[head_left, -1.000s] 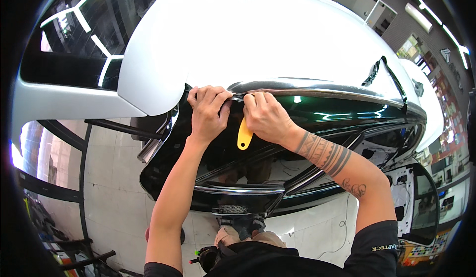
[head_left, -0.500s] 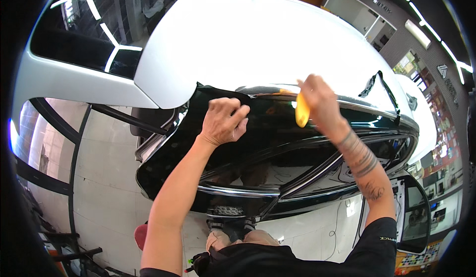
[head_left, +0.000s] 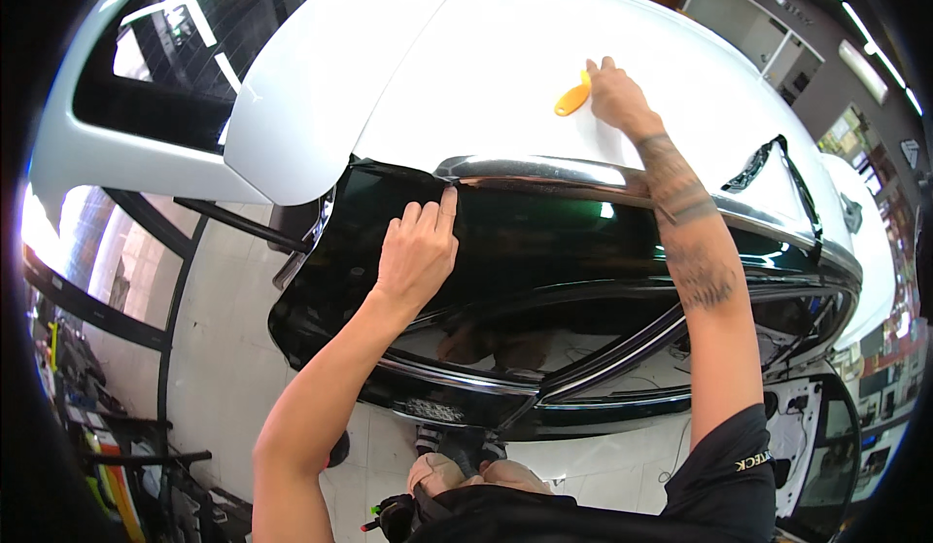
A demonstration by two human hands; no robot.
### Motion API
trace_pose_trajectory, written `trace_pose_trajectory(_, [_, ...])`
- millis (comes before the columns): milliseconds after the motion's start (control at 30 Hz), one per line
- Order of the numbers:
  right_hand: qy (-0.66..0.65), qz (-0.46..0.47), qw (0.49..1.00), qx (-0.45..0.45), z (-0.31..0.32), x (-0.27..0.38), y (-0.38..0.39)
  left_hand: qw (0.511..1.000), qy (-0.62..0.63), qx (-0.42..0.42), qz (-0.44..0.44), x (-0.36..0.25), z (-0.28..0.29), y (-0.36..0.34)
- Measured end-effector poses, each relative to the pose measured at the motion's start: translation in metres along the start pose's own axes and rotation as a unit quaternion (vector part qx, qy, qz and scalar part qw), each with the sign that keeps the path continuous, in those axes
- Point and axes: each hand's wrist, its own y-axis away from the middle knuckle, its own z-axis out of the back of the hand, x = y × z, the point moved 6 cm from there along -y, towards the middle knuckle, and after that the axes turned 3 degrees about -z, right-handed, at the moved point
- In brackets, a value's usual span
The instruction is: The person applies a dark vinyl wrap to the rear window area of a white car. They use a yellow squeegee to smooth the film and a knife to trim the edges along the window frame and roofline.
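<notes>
My left hand [head_left: 418, 253] is over a dark, glossy car panel [head_left: 544, 237]. Its index finger points at the left end of a chrome trim strip [head_left: 544, 169], the fingertip touching or close to it, and the other fingers bend slightly. Nothing is in this hand. Above the white body panel [head_left: 466, 86], my right hand [head_left: 622, 104] has its fingers at the upper end of a yellow-orange oval scraper [head_left: 571, 102]. The fingers partly hide that end. Along the dark panel's upper left, a black film edge [head_left: 389, 166] meets the white bodywork.
A crumpled black strip [head_left: 753, 166] sticks up at the right end of the trim. At lower right stands a detached-looking door [head_left: 802, 436] with a white inner side. Tools and bottles [head_left: 107, 446] crowd a rack at lower left. Pale floor tiles [head_left: 233, 319] surround the car.
My right hand has moved up from the chrome trim onto the white panel, taking the scraper along. My left hand went from a loose fist to a stretched index finger near the trim's end.
</notes>
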Motion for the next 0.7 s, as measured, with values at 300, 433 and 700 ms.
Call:
trace_pose_trajectory(300, [-0.452,0.405,0.792,0.058,0.388,0.069,0.223,0.998,-0.015,-0.029,0.053,-0.006,-0.006,0.01])
trace_pose_trajectory(433, [-0.297,0.41,0.844,0.175,0.397,0.105,0.236,0.991,0.019,-0.135,0.008,0.003,0.0,0.011])
trace_pose_trajectory(700, [-0.265,0.216,0.934,0.104,0.163,0.12,0.203,0.964,0.071,-0.256,0.009,0.012,-0.008,0.02])
